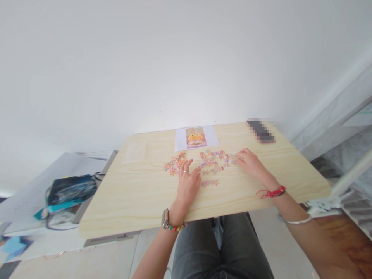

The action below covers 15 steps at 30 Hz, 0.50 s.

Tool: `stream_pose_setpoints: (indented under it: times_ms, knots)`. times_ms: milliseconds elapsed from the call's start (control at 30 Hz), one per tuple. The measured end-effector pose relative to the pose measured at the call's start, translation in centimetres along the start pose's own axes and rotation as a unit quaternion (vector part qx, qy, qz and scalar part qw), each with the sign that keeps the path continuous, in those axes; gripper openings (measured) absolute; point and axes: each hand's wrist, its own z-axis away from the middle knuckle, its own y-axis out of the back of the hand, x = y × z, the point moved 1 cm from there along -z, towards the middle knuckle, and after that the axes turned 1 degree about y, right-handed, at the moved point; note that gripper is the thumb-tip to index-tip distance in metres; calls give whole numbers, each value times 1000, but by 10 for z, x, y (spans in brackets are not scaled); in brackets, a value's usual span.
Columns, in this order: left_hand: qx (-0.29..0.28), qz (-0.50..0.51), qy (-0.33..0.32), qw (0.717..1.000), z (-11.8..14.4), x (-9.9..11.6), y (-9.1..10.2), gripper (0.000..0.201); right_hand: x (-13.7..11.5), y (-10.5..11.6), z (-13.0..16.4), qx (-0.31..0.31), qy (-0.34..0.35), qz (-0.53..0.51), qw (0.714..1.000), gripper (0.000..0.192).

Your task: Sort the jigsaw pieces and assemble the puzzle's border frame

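Several small colourful puzzle pieces (213, 161) lie scattered on a light wooden table (139, 193). My left hand (188, 182) rests flat on the table, its fingers reaching into the pieces between a left cluster (174, 163) and the main spread. My right hand (250, 162) lies on the table with its fingertips at the right end of the pieces. Whether either hand pinches a piece is too small to tell. A small joined strip of pieces (209, 183) sits just right of my left hand.
A printed reference picture (196, 138) on white paper lies at the table's far edge. A dark phone (260, 131) lies at the far right corner. A blue bag (71, 190) sits on a lower surface to the left. White wall behind; my knees are under the table.
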Motion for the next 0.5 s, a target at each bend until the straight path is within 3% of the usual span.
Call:
stream_pose_setpoints:
  times_ms: [200,333,500]
  knots:
    - [4,0,2,1000,1,-2,-3,18,-5,-2,-15,-4,-43,25,999,15]
    - [4,6,-1,1000,2,-3,-4,18,-15,0,-20,-43,-93,80,992,16]
    - [4,17,-8,1000,3,-3,-4,18,-22,3,-24,-73,-105,113,985,16]
